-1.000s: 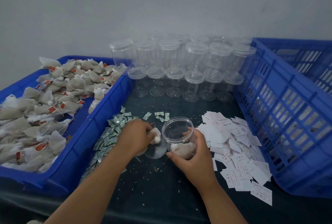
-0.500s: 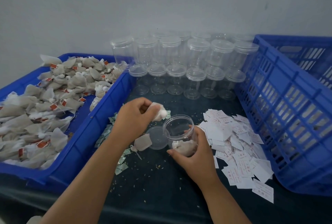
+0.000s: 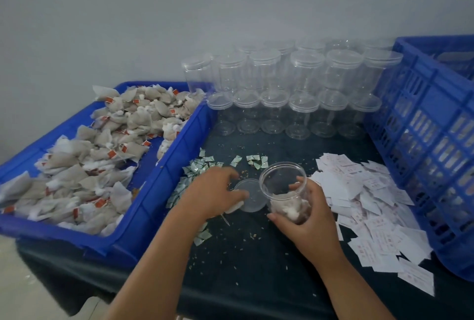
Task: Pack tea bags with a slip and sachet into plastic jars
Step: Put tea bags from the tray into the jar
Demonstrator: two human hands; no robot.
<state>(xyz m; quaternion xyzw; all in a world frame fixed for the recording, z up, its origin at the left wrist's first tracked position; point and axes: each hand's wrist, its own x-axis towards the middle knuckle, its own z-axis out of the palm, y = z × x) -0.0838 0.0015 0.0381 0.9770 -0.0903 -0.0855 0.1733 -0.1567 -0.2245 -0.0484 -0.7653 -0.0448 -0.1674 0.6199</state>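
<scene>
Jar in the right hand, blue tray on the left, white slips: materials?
Jar: clear glossy plastic, likely thin-walled; the tea bags inside show through its wall. Blue tray: opaque moulded plastic, probably rigid, with a slight sheen on the rim. Slips: thin matte white paper, faint pink print, lying flat and overlapped.

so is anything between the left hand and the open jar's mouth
Nothing visible: the jar is uncapped, its lid lies flat by the left hand, and the right hand grips only its side.

— Where was the open jar (image 3: 282, 183)?
— Centre frame, gripped in my right hand (image 3: 307, 219), tea bags (image 3: 287, 206) at its bottom, its clear lid (image 3: 250, 195) flat just left.
— And the slips (image 3: 372, 199), the sachets (image 3: 197, 168)?
— Loose heaps: slips right, sachets left.
</scene>
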